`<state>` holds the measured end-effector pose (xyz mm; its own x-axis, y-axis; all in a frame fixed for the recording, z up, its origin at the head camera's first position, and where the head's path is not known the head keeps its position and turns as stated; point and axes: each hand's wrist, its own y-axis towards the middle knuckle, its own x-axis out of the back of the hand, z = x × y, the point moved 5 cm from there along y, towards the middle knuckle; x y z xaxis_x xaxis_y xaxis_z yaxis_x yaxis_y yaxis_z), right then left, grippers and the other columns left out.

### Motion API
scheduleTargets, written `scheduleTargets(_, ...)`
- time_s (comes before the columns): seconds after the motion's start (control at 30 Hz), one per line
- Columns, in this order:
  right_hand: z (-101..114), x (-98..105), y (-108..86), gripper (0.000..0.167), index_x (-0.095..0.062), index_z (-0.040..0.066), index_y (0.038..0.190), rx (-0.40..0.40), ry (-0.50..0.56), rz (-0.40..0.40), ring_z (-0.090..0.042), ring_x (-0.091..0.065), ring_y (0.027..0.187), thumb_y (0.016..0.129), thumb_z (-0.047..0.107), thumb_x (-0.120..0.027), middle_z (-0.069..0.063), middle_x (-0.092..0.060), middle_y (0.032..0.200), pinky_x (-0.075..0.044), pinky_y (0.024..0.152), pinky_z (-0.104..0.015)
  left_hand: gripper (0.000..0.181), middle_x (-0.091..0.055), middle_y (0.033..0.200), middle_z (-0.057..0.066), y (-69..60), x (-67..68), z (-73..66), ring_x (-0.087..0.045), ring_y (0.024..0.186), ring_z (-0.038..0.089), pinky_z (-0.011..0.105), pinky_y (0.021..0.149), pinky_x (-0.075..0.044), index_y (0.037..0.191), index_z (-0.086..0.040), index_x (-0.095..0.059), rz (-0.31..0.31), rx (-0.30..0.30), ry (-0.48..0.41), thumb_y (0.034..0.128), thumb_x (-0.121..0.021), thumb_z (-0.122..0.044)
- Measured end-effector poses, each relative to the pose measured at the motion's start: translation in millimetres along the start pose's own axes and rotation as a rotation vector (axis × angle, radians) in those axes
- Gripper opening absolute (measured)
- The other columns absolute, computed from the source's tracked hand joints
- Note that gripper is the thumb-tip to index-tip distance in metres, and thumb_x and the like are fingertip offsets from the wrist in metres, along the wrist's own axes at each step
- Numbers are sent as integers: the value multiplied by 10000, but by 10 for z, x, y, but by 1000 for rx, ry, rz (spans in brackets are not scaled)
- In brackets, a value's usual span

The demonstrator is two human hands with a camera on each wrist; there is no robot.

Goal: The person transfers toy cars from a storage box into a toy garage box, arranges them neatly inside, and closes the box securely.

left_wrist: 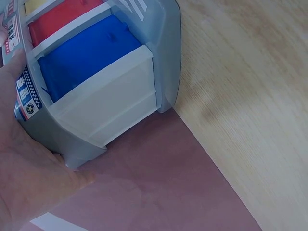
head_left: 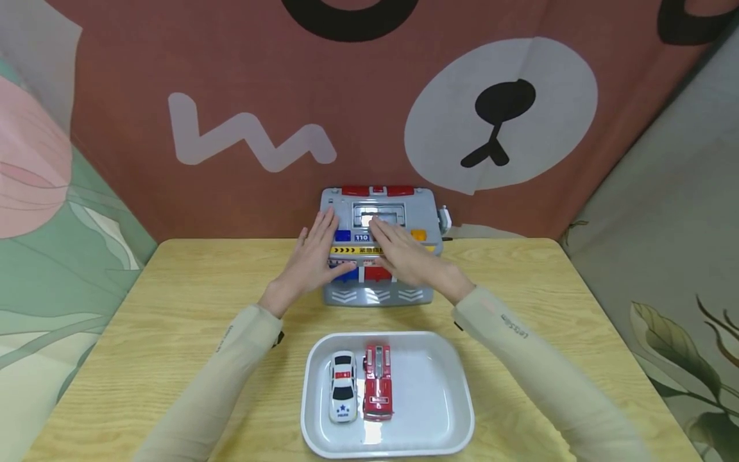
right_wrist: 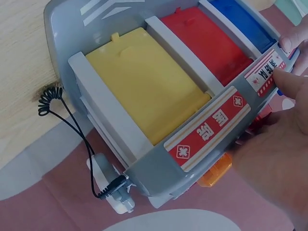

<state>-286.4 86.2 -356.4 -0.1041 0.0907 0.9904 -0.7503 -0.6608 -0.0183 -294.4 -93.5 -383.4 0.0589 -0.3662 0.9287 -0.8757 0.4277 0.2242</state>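
Head view, and a grey toy garage (head_left: 361, 250) is seen at the table's (head_left: 519, 308) back edge, against the brown cloth (head_left: 369, 96), under two spread hands!
Straight fingers of the left hand (head_left: 313, 258) are laid along its left side; those of the right hand (head_left: 405, 255) are stretched flat across its top, nothing clasped. Three doors are shown in a row: blue door (left_wrist: 91, 55), red door (right_wrist: 207, 45), yellow door (right_wrist: 144, 82), parted by pale pillars. Red lights are mounted along the back, a yellow arrowed strip is crossed with lettering, white chevrons are printed on the ramp, and a black coiled cord (right_wrist: 49, 98) is hung at the side.
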Motion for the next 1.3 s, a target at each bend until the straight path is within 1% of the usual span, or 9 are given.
scheduleTargets(0.17, 28, 12, 0, 728, -56, 20, 1542, -12, -4, 34, -269, -50, 1467, 1024, 330, -462, -142, -20, 1609, -69, 1166, -422, 1030, 57, 1613, 86, -20, 14, -5, 94, 1463, 244, 573, 1135, -52, 1548, -46, -83, -3, 1, -8, 862, -571, -640)
scheduleTargets(0.37, 46, 36, 6, 718, -60, 42, 1548, -28, 3, 64, -254, -36, 1469, 1024, 321, -463, -136, -34, 1610, -76, 1164, -429, 1030, 54, 1615, 84, -27, 30, -15, 99, 1463, 238, 575, 1136, -66, 1549, -52, -80, -3, 11, -14, 859, -585, -627)
scheduleTargets(0.6, 29, 28, 4, 692, -92, 31, 1545, -29, 1, 52, -263, -53, 1467, 1027, 307, -457, -139, -55, 1608, -78, 1164, -438, 1029, 58, 1615, 78, -15, 27, -16, 99, 1463, 232, 569, 1138, -76, 1549, -52, -84, 1, 16, -6, 860, -562, -647)
scheduleTargets(0.83, 38, 0, -15, 716, -48, 47, 1549, -34, -9, 47, -273, -39, 1468, 1026, 322, -452, -143, -30, 1609, -70, 1163, -437, 1023, 51, 1616, 79, -30, 3, -17, 87, 1465, 239, 582, 1132, -87, 1548, -47, -98, -6, 7, -8, 861, -570, -641)
scheduleTargets(1.0, 48, -2, -44, 714, -59, 9, 1539, -34, -21, 18, -294, -55, 1465, 1027, 306, -457, -169, -39, 1603, -65, 1163, -442, 1019, 50, 1616, 77, -26, 4, -31, 91, 1465, 233, 583, 1132, -89, 1547, -45, -110, -9, 4, -15, 859, -582, -631)
scheduleTargets(1.17, 34, 21, -101, 714, -85, 12, 1540, -39, 22, -11, -283, -63, 1465, 1017, 281, -491, -164, -60, 1603, -44, 1166, -432, 1024, 65, 1616, 58, -15, -13, -39, 108, 1462, 216, 579, 1135, -86, 1550, -59, -104, 3, 8, -15, 853, -581, -639)
scheduleTargets(1.3, -29, 67, -200, 695, -151, 15, 1536, -50, 35, -70, -313, -111, 1453, 1003, 254, -528, -158, -127, 1595, -1, 1163, -474, 1020, 61, 1617, 57, -9, -14, -36, 105, 1463, 217, 577, 1136, -73, 1551, -63, -109, 3, 11, -27, 853, -588, -631)
